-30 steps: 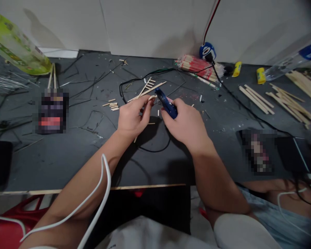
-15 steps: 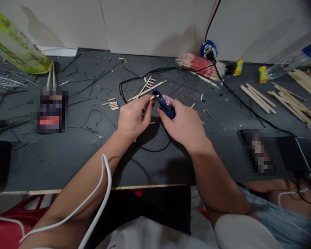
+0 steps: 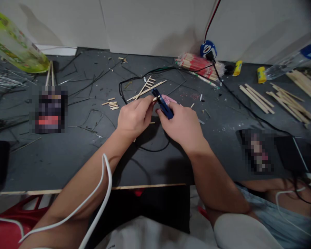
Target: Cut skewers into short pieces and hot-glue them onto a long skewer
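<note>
Near the middle of the dark table, my left hand [image 3: 134,116] pinches a thin wooden stick [image 3: 154,99], whose tip shows past the fingers. My right hand [image 3: 182,124] is wrapped round a dark blue clipping tool [image 3: 164,106]. The tool's jaws meet the stick's end in front of my left fingertips. Just behind lies a small ladder-like frame of sticks [image 3: 147,88]. Several short cut pieces [image 3: 114,104] rest left of my left hand. A pink item [image 3: 168,99] lies partly hidden behind the tool.
A red-wrapped stick bundle [image 3: 197,65] lies near the wall. Loose sticks [image 3: 256,98] and a clear bottle [image 3: 285,65] are at the right, a green bag [image 3: 15,45] at the left. Black cable [image 3: 248,112] crosses the table; a person's arm [image 3: 261,185] is at lower right.
The blue tool has turned slightly in my right hand, and its jaws look closer together around the stick's end. My left hand has barely moved.
</note>
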Motion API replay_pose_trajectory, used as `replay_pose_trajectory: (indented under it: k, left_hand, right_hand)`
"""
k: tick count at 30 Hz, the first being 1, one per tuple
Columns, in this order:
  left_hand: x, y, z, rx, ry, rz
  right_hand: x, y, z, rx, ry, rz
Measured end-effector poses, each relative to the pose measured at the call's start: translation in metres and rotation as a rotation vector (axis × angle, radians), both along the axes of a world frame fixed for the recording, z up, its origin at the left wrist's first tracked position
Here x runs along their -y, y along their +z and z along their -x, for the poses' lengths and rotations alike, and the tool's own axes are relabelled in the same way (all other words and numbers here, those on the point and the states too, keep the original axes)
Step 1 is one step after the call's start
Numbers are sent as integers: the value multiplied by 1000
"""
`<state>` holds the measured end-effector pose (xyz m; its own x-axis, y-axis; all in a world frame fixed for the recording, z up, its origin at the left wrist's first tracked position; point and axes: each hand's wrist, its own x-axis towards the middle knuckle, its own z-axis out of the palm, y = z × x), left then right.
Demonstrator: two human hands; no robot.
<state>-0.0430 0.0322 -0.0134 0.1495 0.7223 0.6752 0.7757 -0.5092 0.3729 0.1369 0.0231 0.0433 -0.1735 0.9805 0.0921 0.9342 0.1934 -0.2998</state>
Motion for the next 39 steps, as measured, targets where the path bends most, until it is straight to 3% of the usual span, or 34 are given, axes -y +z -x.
replay_pose_trajectory:
  k: [8,17,23,26,32,35,39]
  left_hand:
    - [2,12,-1,31,38,160]
    - [0,4,-11,-94,114,133]
    - [0,7,-11,-93,130,200]
    - [-2,7,-8,69,69,214]
    - [-18,-1,-5,903,-115,582]
    - [-25,-3,-2,1029,-146,660]
    - [-29,-4,3,1065,-152,629]
  right_hand:
    - [-4,-8,4,42,-23,-25]
    - [-17,-8,-5,31,-42,86]
    - [-20,-13,-3,-6,-28,76]
    - [-23,-14,-5,-21,-48,46]
    - [-33,-1,-38,-104,-216,-41]
    - [-31,5,-48,-194,-176,-33]
    - [-21,2,-34,-297,-58,40]
